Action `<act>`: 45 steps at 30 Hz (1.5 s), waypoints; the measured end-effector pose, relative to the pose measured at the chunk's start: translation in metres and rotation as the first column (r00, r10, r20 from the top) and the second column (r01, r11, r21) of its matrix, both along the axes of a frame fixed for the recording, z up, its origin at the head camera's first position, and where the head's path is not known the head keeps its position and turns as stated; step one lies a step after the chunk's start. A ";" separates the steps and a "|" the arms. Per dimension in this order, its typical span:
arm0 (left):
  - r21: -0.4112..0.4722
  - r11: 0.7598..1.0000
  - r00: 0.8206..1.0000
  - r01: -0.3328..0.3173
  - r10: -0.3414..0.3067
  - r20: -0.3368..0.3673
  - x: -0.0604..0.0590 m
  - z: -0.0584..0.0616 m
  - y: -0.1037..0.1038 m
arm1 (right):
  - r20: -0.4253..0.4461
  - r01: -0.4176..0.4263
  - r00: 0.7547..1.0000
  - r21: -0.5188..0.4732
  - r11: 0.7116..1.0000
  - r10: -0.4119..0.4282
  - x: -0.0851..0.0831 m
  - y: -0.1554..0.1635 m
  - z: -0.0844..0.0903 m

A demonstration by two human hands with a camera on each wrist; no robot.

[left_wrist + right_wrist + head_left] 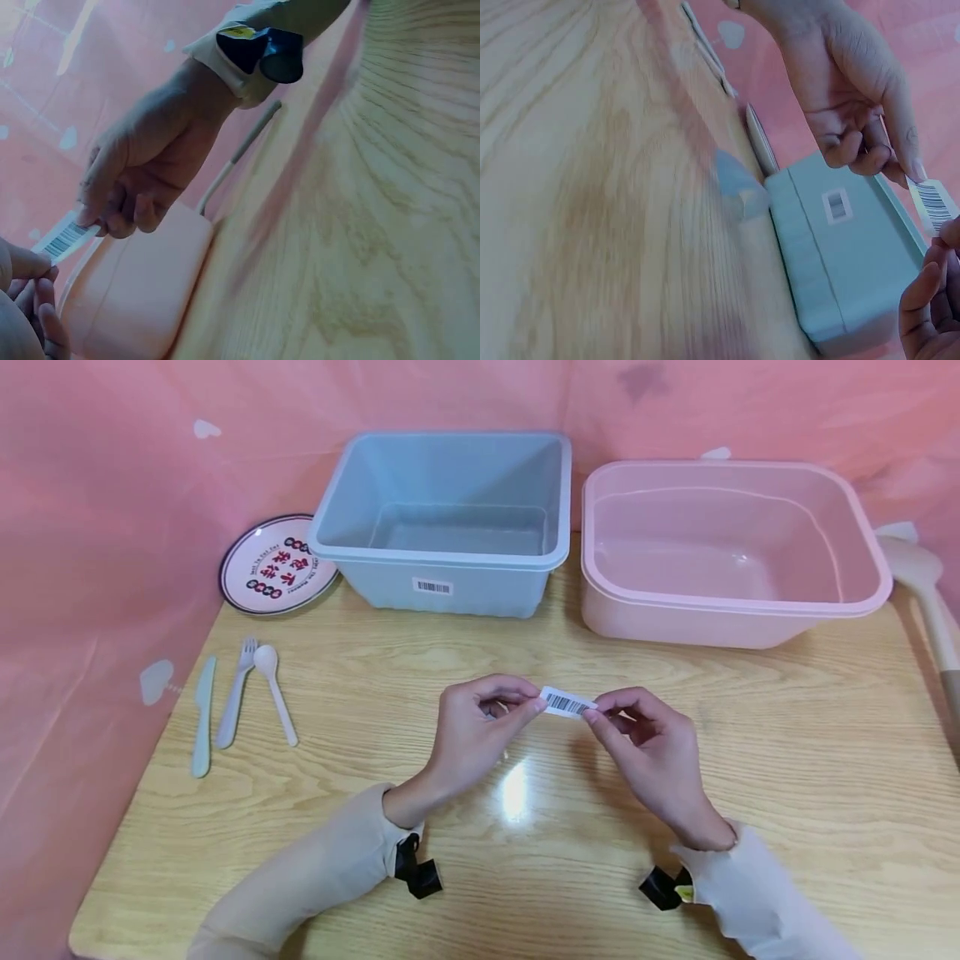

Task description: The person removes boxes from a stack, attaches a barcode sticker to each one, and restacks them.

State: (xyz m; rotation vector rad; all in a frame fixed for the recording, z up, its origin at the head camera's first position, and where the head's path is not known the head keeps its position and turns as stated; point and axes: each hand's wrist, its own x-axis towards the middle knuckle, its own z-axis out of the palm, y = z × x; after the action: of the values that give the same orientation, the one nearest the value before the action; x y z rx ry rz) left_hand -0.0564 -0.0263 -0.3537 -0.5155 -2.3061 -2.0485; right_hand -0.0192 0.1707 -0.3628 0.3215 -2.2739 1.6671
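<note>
A small white barcode label (566, 702) is stretched between the two hands above the middle of the table. My left hand (477, 732) pinches its left end between thumb and index finger. At the other end, my right hand (651, 750) pinches it the same way. The printed black bars face up in the head view. Both wrist views also show the barcode label (63, 241) (933, 204) held at its two ends. Behind the hands stand a blue-grey plastic basin (442, 560), with a similar barcode label (432, 587) on its front, and a pink plastic basin (675, 618).
On the left lie a light green knife (203, 718), a lilac fork (235, 697) and a pale spoon (277, 697). A printed plate (247, 578) lies partly behind the blue-grey basin. A long-handled ladle-like utensil (930, 602) rests at the right edge. Pink cloth (97, 527) surrounds the wooden table (510, 893).
</note>
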 end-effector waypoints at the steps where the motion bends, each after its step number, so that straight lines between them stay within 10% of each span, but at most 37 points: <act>1: -0.003 1.000 1.000 0.007 -0.007 0.003 -0.001 0.000 0.002 | -0.008 0.008 1.000 0.012 1.000 -0.008 0.000 0.003 0.000; 15: -0.201 0.977 0.997 0.073 -0.079 -0.019 -0.024 -0.001 0.058 | -0.097 0.224 0.973 0.187 0.956 -0.209 0.000 0.047 0.002; 27: -0.270 0.962 0.998 -0.039 0.023 -0.059 -0.047 -0.005 0.106 | -0.062 0.416 0.909 0.218 0.883 -0.413 -0.027 0.079 0.001; 45: -0.362 0.908 0.977 -0.212 0.211 -0.041 -0.062 -0.020 0.172 | -0.130 0.469 0.883 0.183 0.864 -0.452 -0.061 0.115 -0.025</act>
State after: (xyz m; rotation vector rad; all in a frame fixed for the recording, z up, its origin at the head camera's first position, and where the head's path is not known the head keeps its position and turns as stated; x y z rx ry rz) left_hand -0.1187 0.1457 -0.3733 -0.2527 -2.6207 -1.5318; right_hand -0.0806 0.2862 -0.3873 -0.1088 -2.2377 1.1543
